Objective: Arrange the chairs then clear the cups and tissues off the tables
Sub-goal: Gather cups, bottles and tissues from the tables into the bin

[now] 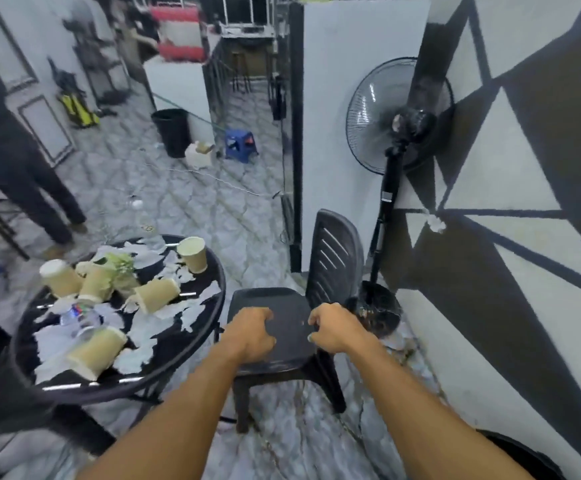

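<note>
A black plastic chair (334,258) stands in front of me, its backrest toward the white pillar. My left hand (247,332) curls over the left side of the seat. My right hand (334,329) curls over the seat's right side. To the chair's left is a round black table (206,282). Several tan paper cups lie tipped on it, one near its front edge (96,353), and one cup (192,252) stands upright at the far rim. Torn white tissues (147,330) are strewn across the top, along with a crushed plastic bottle (77,315).
A standing fan (396,116) has its round base (379,306) right beside the chair, against the black-and-white wall. A person (12,150) stands at the far left. Further off on the marble floor are a black bin (173,131) and a blue stool (240,145).
</note>
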A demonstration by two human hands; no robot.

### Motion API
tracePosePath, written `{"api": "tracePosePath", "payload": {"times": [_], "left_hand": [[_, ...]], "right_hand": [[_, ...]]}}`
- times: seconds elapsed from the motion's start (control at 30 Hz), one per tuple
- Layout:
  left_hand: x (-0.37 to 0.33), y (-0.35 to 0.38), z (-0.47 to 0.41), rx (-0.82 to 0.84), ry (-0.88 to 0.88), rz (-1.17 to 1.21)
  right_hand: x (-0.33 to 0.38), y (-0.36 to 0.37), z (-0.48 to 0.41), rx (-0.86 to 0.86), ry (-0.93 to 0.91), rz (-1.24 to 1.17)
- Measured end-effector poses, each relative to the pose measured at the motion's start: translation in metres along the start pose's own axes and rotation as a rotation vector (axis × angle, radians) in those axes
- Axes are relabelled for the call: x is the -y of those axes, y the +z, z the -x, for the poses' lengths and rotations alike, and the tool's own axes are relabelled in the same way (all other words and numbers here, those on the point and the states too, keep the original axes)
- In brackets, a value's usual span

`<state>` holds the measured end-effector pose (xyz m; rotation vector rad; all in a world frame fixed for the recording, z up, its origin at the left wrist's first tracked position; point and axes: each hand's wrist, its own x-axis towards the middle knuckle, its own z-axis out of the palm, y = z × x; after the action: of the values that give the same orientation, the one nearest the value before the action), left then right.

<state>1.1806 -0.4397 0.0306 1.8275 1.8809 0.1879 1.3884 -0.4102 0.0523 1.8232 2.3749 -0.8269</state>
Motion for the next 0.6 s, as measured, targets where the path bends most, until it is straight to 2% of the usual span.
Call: {"api": "tracePosePath", "payload": {"times": [0.33,0.6], "left_hand": [[0.169,-0.072,0.075,-0.125,-0.304,0.095],[0.252,-0.087,0.089,-0.262,-0.521,0.251]], "right_hand": [[0.192,0.065,-0.07,0.122,-0.315,0.071],[0.282,0.113,-0.128,0.226,-0.464,0.113]]}}
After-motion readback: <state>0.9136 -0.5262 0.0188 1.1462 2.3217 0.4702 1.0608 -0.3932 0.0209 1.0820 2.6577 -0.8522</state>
